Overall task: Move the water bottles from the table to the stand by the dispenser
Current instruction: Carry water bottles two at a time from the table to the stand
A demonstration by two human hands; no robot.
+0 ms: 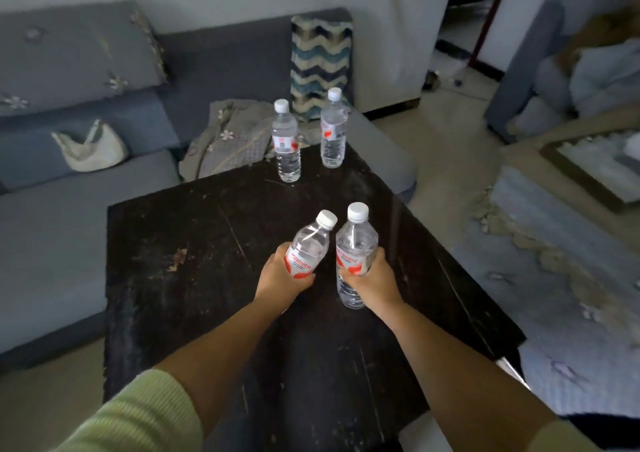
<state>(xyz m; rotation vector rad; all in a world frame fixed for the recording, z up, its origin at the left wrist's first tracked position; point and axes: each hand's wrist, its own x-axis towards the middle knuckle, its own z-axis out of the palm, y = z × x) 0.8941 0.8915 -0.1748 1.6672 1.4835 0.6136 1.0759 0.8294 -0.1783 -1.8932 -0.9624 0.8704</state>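
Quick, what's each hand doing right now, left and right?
Left hand: grips the tilted water bottle.
Right hand: grips the upright water bottle.

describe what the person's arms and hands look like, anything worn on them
Both forearms are bare, with pale yellow-green ribbed knit sleeves pushed up toward the elbows. The left hand and right hand are bare: no gloves, and no rings, watch or bracelets show from this view.
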